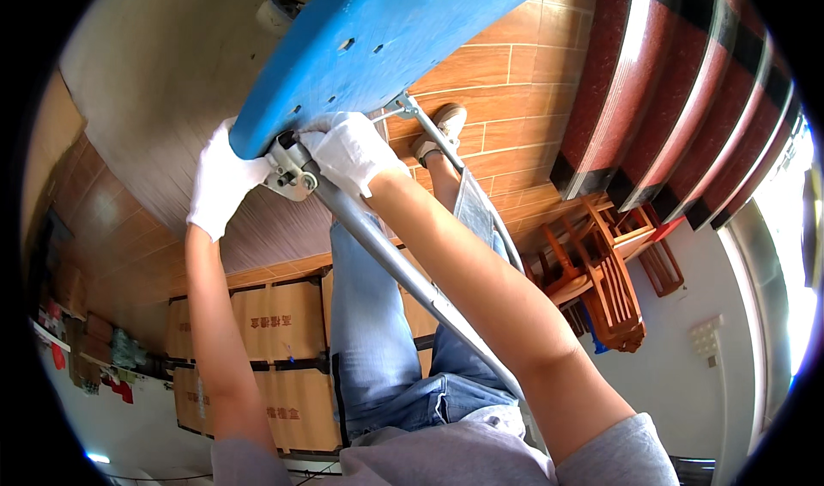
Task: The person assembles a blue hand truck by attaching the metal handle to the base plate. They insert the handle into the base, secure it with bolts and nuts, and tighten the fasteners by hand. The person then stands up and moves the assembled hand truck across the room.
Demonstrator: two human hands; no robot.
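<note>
A platform trolley with a blue deck [378, 44] is tilted up in front of me. Its grey tubular metal handle [412, 284] runs back between my arms toward my waist. In a white glove, my left hand [223, 181] is closed round the deck's near corner, its thumb side by the metal hinge bracket [293, 170]; some fingers are hidden behind the deck. My right hand [350, 151], also white-gloved, is closed at the top of the handle, right beside that bracket. A second bracket [401, 106] joins the handle's other leg to the deck. One caster wheel [279, 12] shows beyond the deck.
Stairs [661, 82] with dark red and black steps rise at the right. Stacked wooden chairs [601, 276] stand below them. Large cardboard boxes [292, 400] lie behind my legs. My foot [448, 124] is on the wood-look floor [506, 82] beside the handle.
</note>
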